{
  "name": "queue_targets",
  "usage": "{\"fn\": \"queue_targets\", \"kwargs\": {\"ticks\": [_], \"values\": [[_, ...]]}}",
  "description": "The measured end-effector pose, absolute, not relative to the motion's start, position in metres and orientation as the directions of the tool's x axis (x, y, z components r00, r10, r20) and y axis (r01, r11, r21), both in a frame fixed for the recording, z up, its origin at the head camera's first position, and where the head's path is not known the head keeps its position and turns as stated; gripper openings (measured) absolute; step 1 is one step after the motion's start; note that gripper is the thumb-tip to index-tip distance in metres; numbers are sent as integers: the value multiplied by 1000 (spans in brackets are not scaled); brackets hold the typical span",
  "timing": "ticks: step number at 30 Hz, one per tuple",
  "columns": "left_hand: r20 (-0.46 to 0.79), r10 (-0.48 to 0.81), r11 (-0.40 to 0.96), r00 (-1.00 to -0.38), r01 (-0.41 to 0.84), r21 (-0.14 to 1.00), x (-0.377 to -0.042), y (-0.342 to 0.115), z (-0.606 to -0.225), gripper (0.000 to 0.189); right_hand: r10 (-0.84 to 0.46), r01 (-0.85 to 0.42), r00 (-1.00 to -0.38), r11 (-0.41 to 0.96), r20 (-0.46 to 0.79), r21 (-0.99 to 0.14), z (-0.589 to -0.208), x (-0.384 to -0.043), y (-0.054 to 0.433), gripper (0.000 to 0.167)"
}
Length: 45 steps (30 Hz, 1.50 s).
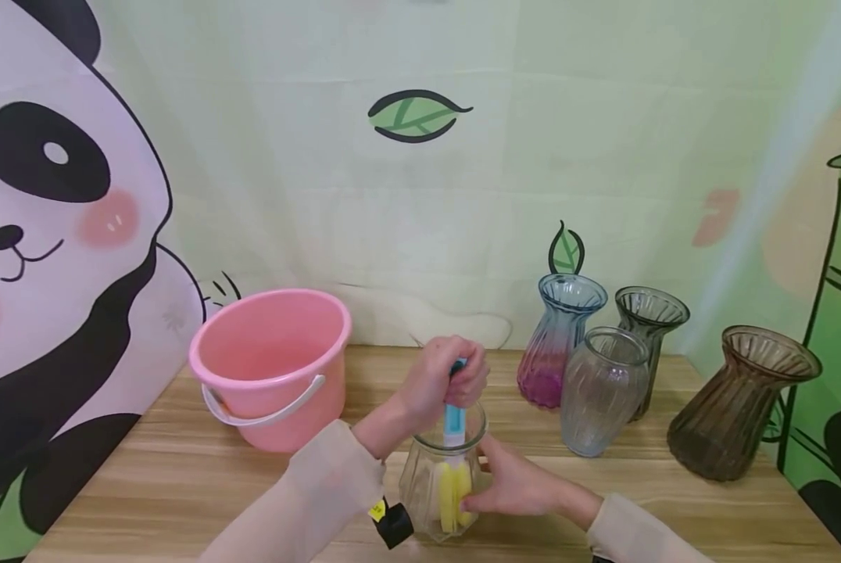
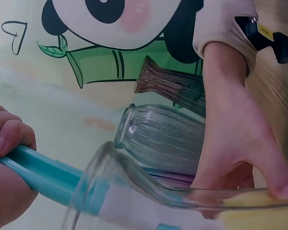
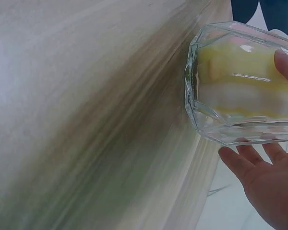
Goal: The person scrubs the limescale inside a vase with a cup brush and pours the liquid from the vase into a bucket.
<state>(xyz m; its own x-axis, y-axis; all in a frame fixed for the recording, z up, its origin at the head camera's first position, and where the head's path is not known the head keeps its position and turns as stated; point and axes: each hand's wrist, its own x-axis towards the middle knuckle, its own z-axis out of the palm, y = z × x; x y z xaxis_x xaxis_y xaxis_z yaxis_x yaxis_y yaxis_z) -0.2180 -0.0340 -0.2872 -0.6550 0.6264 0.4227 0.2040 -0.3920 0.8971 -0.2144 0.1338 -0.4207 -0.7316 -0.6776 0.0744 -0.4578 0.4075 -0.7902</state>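
My left hand (image 1: 449, 371) grips the blue handle (image 2: 43, 175) of a sponge brush. The brush's yellow sponge head (image 1: 454, 496) is down inside a clear glass vase (image 3: 249, 129), seen through the wall. My right hand (image 1: 519, 477) holds the vase low on its side, with the thumb across the near face and the fingers (image 3: 237, 163) around the other side. In the left wrist view the handle passes through the vase's wide mouth. Part of the sponge is hidden behind the right thumb.
A pink bucket (image 1: 336, 375) with a white handle stands at the left. To the right are a blue-and-purple vase (image 1: 554, 344), a clear ribbed vase (image 1: 599, 399), a grey vase (image 1: 649, 313) and a brown vase (image 1: 733, 410). A printed cloth (image 1: 287, 156) hangs behind the wooden table (image 1: 146, 485).
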Motion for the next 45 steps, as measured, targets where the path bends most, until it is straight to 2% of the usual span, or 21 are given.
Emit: {"fn": "queue_targets", "kwargs": {"ticks": [6,10,16,25,31,36,45], "values": [[423,628,-382,-654,215,899,-219,-33,-288,37,-719,-434,-693,362,49,-825,-418,-216,135,74],[415,631,-391,-656,193,900,-219,-35,-287,37,-710,-397,-704,362,27,-843,-419,-216,135,70],[409,621,-409,-669,169,897,-222,-38,-278,38,-687,-381,-726,375,23,-845,-418,-217,135,76],[449,627,-430,-637,199,881,-221,-41,-220,39,-649,-409,-760,420,47,-810,-416,-214,132,84],[496,641,-453,-586,233,860,-217,-42,-190,39,-636,-413,-770,432,55,-802,-418,-213,132,84],[468,668,-440,-579,200,876,-215,-40,-197,39,-619,-417,-784,455,58,-787,-419,-212,132,83],[458,613,-436,-644,208,876,-214,-42,-233,39,-594,-435,-799,463,95,-772,-422,-210,129,85]]}}
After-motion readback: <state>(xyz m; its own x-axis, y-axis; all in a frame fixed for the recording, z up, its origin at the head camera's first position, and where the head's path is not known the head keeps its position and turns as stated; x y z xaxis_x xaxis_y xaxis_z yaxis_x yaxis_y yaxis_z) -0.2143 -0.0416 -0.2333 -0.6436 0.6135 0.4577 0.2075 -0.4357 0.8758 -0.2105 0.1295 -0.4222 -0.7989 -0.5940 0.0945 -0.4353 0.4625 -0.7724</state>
